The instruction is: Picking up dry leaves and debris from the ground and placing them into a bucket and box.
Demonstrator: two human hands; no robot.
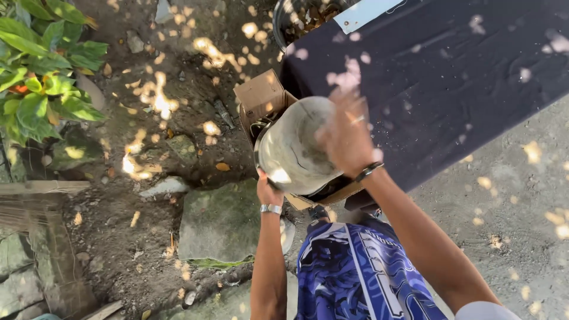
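Observation:
I hold a round, pale metal pan [294, 148], tilted with its underside toward me. My left hand [268, 191], with a silver watch at the wrist, grips its lower rim. My right hand [347, 141], with a ring and a dark bracelet, presses flat against the pan's right side. The pan is over an open cardboard box [259, 98] that stands next to a table covered with a dark cloth [450, 83]. What the box holds is mostly hidden by the pan.
The ground is bare dirt with dappled sunlight. A flat stone [216, 219] lies below the box. A leafy green plant [41, 65] grows at the left. A dark tub [305, 15] with brown bits stands at the table's far end. My blue patterned clothing [355, 272] fills the bottom.

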